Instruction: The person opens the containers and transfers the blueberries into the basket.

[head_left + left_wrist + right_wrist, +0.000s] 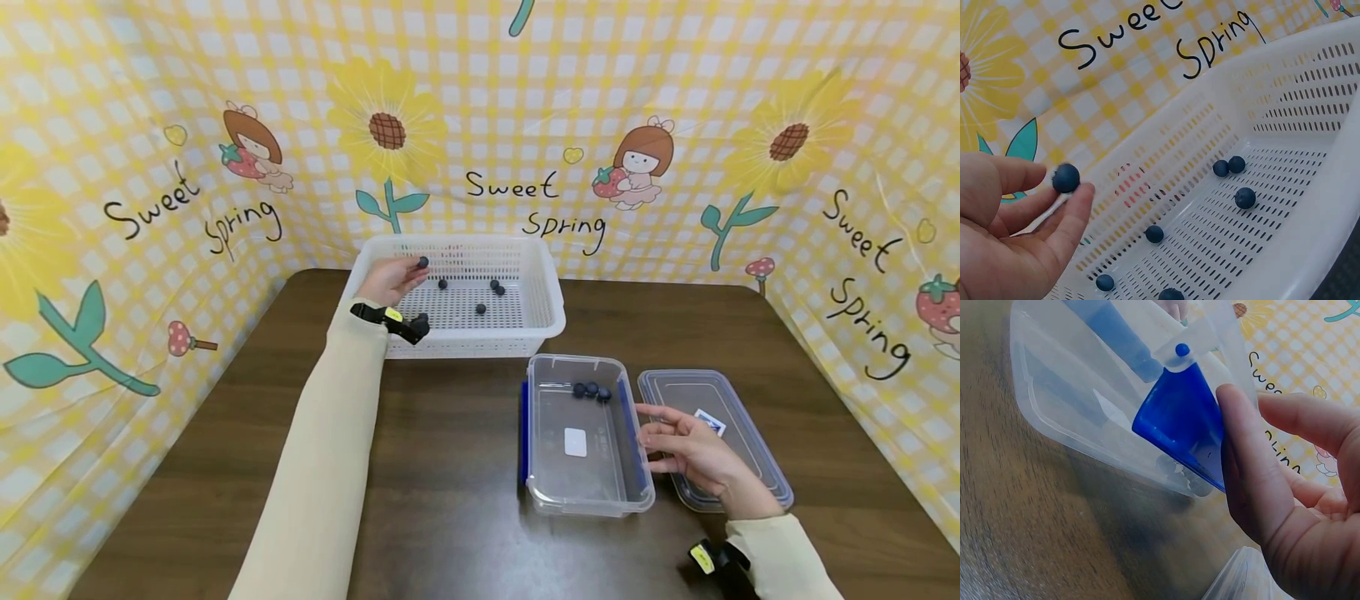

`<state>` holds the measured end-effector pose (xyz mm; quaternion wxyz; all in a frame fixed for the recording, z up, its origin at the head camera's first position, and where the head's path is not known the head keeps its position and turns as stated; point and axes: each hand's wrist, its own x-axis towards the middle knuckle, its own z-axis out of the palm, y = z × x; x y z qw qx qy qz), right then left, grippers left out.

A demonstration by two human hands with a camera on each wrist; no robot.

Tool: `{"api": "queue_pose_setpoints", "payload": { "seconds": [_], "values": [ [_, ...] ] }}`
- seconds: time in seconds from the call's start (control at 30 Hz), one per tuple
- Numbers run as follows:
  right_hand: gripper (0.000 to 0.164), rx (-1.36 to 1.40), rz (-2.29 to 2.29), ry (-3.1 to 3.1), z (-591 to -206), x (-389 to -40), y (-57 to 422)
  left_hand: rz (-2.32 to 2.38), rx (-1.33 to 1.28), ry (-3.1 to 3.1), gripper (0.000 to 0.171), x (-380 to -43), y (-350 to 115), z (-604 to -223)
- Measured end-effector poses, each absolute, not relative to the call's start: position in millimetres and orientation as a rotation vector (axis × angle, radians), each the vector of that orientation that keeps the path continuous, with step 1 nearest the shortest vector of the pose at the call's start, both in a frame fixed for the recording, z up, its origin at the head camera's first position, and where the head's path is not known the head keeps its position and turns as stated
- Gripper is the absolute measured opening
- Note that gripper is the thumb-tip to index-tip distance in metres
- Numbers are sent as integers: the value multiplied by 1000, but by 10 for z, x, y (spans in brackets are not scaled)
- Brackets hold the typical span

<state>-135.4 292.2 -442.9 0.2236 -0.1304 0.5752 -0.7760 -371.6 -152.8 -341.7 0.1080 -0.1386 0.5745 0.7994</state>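
My left hand [390, 281] pinches one blueberry [1066, 179] by its fingertips, above the left side of a white perforated basket [555, 310]. Inside the basket, several more blueberries [1245, 198] lie scattered over its slotted floor. My right hand [693, 450] is beside a clear plastic box [576, 487], with its fingertips at the right outer wall. In the right wrist view a digit touches the blue latch [1179, 419] hanging there. A small group of blueberries [592, 390] sits at the far end of the box.
A clear lid [738, 425] with a blue-and-white label lies right of the box, partly beneath my right hand. Another blue latch [524, 433] hangs on the box's left side. Yellow checked cloth [480, 108] walls in the dark wooden table [442, 458].
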Motion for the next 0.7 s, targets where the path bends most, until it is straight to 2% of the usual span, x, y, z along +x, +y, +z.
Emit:
{"api": "queue_pose_setpoints", "payload": {
  "seconds": [0.33,0.7],
  "values": [
    [41,-356,-2141,1596,-4435,-1347,2924,2380,-448,1574,50,-3677,-1537,-3438],
    [41,-371,-2133,1598,-4410,-1344,2922,2322,-275,1540,46,-3536,-1218,-3299]
  ]
}}
